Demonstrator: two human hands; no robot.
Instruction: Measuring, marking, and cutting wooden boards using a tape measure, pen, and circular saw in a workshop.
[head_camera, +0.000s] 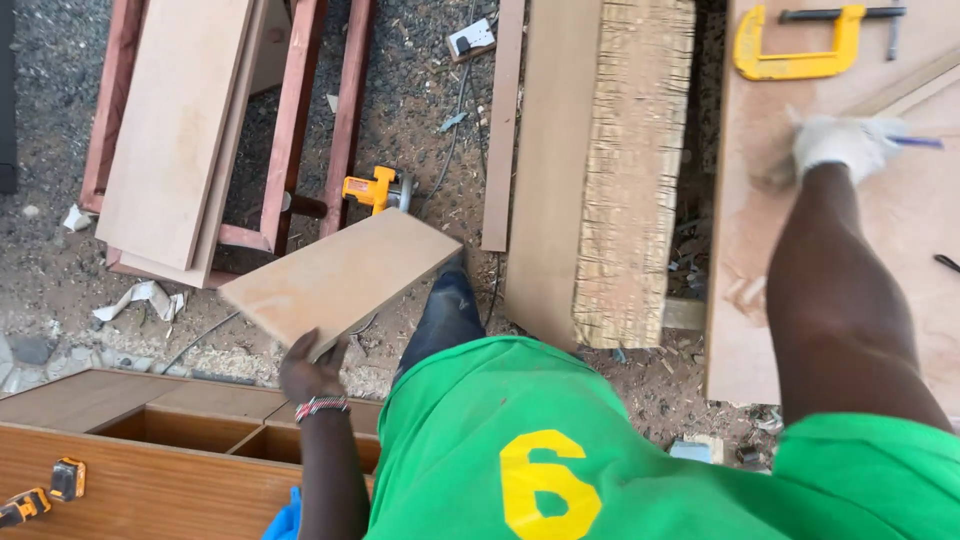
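Observation:
My left hand (312, 372) grips the near corner of a flat rectangular wooden board (340, 275) and holds it out over the gravel ground, tilted. A beaded bracelet sits on that wrist. My right hand (843, 142), in a white glove, reaches out over a large plywood sheet (760, 290) on the right. It is closed on a thin blue pen-like thing (915, 142) that sticks out to the right. The hand is blurred.
A yellow clamp (795, 45) lies at the sheet's far end. A rough-edged thick plank (632, 170) lies in the middle. A yellow power tool (375, 188) rests on the gravel. Boards on a red frame (175, 130) lie at left. A wooden cabinet (150, 450) stands at bottom left.

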